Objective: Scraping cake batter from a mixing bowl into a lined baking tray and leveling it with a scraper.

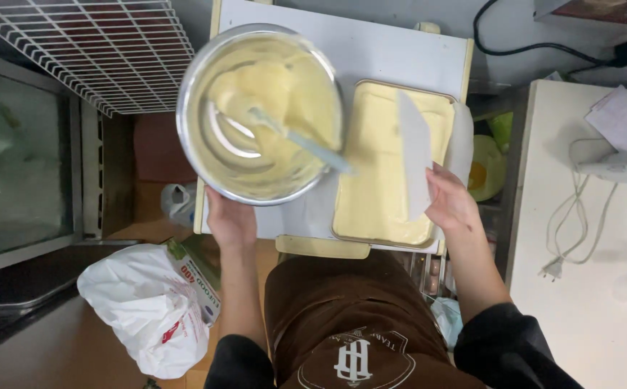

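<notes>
A: Small white table (371, 50) in a cramped kitchen, wire rack (104, 50) to the left.

B: And the hands?

A: Left hand (230, 220) grips the bowl's (205, 101) rim, holding it beside the tray (342, 234); a spatula (295, 137) rests inside. Right hand (451, 202) clasps a white scraper (414, 151) on the batter (378, 187), seemingly to level it.

B: Count?

A: One bowl, one tray, one spatula, one scraper.

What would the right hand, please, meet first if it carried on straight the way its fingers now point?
The right hand holds a white scraper and points away from the person, over the batter-filled baking tray. Going straight on, it would probably meet the tray's far rim first, though its height is unclear.
</notes>
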